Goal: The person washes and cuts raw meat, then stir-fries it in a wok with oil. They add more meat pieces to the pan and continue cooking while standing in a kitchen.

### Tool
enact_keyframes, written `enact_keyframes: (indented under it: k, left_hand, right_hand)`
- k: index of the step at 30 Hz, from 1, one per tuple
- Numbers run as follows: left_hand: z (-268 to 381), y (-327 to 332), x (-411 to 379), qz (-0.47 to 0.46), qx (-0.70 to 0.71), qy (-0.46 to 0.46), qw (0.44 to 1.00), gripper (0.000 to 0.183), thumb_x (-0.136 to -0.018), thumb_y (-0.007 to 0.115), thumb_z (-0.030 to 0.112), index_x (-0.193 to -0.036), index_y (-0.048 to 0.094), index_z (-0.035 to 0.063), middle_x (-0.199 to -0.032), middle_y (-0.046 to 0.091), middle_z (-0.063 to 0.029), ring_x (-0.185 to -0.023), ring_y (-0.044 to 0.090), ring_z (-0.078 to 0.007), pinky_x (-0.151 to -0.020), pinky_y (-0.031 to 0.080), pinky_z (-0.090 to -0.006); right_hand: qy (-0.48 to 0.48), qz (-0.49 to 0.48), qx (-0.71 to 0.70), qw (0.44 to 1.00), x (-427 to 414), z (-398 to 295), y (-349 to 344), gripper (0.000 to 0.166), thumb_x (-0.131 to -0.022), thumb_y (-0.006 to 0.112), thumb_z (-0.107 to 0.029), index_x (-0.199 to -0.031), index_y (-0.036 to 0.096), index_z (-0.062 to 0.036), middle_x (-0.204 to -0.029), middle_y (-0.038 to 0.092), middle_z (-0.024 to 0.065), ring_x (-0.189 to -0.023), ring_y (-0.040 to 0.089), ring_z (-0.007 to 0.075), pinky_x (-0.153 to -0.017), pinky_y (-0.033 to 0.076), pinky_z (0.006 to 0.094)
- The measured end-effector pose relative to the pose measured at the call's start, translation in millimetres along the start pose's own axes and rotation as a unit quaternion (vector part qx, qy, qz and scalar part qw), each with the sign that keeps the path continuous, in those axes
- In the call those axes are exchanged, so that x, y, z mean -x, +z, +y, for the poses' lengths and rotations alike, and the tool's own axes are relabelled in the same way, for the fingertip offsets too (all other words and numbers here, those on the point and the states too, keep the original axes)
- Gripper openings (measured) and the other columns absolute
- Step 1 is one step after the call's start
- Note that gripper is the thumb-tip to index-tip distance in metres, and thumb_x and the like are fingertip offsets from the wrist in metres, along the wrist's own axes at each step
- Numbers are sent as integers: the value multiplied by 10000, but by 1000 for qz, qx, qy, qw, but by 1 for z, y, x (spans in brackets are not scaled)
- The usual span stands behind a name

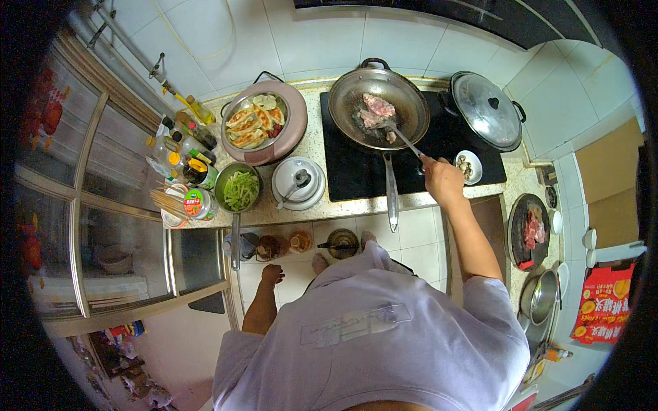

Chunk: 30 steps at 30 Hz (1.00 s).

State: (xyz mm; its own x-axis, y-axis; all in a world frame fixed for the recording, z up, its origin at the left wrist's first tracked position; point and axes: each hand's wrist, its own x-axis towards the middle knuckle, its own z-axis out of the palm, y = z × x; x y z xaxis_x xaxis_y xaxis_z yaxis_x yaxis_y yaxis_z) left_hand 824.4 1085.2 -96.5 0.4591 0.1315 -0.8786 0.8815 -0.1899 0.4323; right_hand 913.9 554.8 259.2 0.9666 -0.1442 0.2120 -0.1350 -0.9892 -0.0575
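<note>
My right hand (443, 177) grips the handle of a metal spatula (407, 139). The spatula's blade reaches into a wok (411, 105) on the black cooktop (349, 180), against pieces of meat (379, 107). The meat is pinkish, with paler parts. Toward me points the wok's long metal handle (391, 192), which neither hand touches. Just right of my right hand sits a small white bowl (478, 163) holding small pale pieces. My left hand (272, 275) hangs low beside my body, fingers loosely curled, with nothing seen in it.
A lidded pot (486, 110) stands right of the wok. Leftward are a plate of dumplings (254, 120) on a pink appliance (295, 118), a saucepan of chopped greens (239, 190), white lidded crockery (298, 182) and several bottles (177, 160). Raw meat (532, 231) lies on a round board (519, 246).
</note>
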Motion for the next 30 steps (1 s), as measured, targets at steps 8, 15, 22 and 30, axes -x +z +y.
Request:
enact_keyframes:
  k: [8,15,22,30]
  left_hand:
    - [-13,-1,4,13,16,-8,1000,179,-876,526,176,-973,579,35,-898,626,-102,-716,644,-231,-584,505,-364]
    - [3,-1,6,1,31,-24,999,158,-886,526,175,-949,579,39,-889,627,-105,-697,640,-227,-582,509,-365]
    - [6,2,-13,-10,31,-6,999,212,-888,543,180,-1034,565,28,-925,627,-115,-749,646,-244,-586,512,-375]
    - [15,9,9,-17,28,11,999,199,-900,546,187,-1035,587,46,-949,640,-106,-728,647,-240,-570,510,-358]
  right_hand:
    - [39,-39,-21,998,7,-4,-56,252,-835,563,-154,-1051,692,-169,-768,647,153,-667,636,325,-588,502,432]
    - [114,-103,-135,979,-9,13,-35,258,-863,560,-168,-1089,682,-138,-911,677,165,-848,656,322,-736,510,406]
    - [90,-55,-194,975,-37,3,7,256,-890,532,-227,-1103,664,-176,-906,659,193,-883,629,366,-764,506,455]
    - [42,-54,-83,994,-5,-12,-13,258,-857,555,-182,-1090,666,-184,-837,661,168,-736,648,343,-637,510,449]
